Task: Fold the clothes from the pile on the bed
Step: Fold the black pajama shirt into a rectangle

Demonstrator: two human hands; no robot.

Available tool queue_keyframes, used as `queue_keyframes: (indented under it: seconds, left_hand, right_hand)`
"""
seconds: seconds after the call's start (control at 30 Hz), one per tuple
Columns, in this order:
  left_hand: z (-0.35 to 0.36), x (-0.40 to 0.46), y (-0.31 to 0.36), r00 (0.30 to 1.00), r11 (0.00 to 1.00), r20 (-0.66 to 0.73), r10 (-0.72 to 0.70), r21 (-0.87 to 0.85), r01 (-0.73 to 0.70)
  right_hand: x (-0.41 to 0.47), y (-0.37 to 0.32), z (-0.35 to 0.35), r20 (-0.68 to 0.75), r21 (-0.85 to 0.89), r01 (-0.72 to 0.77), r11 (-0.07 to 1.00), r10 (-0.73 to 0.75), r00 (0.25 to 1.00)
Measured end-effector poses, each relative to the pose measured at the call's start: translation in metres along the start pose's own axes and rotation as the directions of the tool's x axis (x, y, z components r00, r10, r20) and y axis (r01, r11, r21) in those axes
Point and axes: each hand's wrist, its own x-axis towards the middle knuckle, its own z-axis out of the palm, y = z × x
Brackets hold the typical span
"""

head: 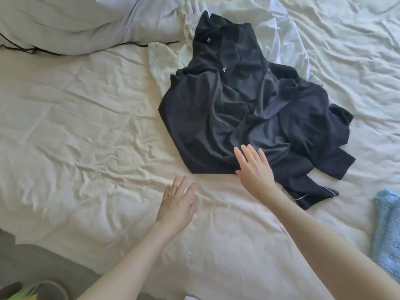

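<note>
Right hand (255, 172): grip spread, fingers straight and slightly fanned, holding nothing. Fingertips and palm sit over the near edge of the dark garment (249, 109); whether the palm presses the cloth or hovers just above cannot be told.

Left hand (176, 204): grip spread too, fingers straight, over bare sheet just beside the garment's near left corner, apart from the cloth. Both forearms bare, reaching in from the near edge.

Dark garment: navy or black, crumpled, spread loosely across the middle of the bed (86, 126). Folds bunched toward the centre; a sleeve-like flap trails off to the right, another piece with pale stitching along its hem lies near the right forearm. Two small pale star-shaped marks on the upper part. No readable label or writing.

Under the garment's far edge: a pale printed cloth (161, 61) sticking out on the left, and a pale blue cloth (287, 40) behind it on the right.

Bed sheet cream, heavily creased. Pillow (75, 22) at far left with a thin black cable (54, 52) running along its near side. Light blue knit item (387, 230) at the right edge. A round container (50, 289) at lower left, on the floor; contents unclear.
</note>
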Motion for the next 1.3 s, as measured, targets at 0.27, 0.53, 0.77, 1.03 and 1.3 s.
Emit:
queue_keyframes:
  seconds: [0.27,0.53,0.77,1.03,1.3]
  left_hand:
    - [0.033,0.093,0.005,0.989,0.989,-0.128,0.071,0.135,-0.054]
    - [-0.005,0.121,0.017,0.880,0.931,-0.306,0.363,0.085,-0.354]
    - [0.000,0.036,0.014,0.979,0.978,-0.015,0.203,0.058,-0.202]
    - [0.021,-0.049,0.024,0.875,0.974,0.437,0.211,-0.018,-0.226]
    - [0.032,-0.060,0.002,0.891,0.985,0.429,0.145,-0.151,-0.087]
  right_hand:
    - [0.035,0.009,0.052,-0.435,0.096,0.097,0.991,-0.046,0.899]
    - [-0.006,-0.016,0.030,-0.349,0.596,0.131,0.792,0.108,0.931]
    - [-0.052,-0.021,0.020,0.068,0.741,-0.156,0.653,0.157,0.985]
    - [-0.110,-0.037,0.031,0.546,0.659,-0.313,0.684,-0.149,0.824]
    - [-0.038,-0.034,0.008,-0.034,0.578,-0.281,0.766,0.367,0.930]
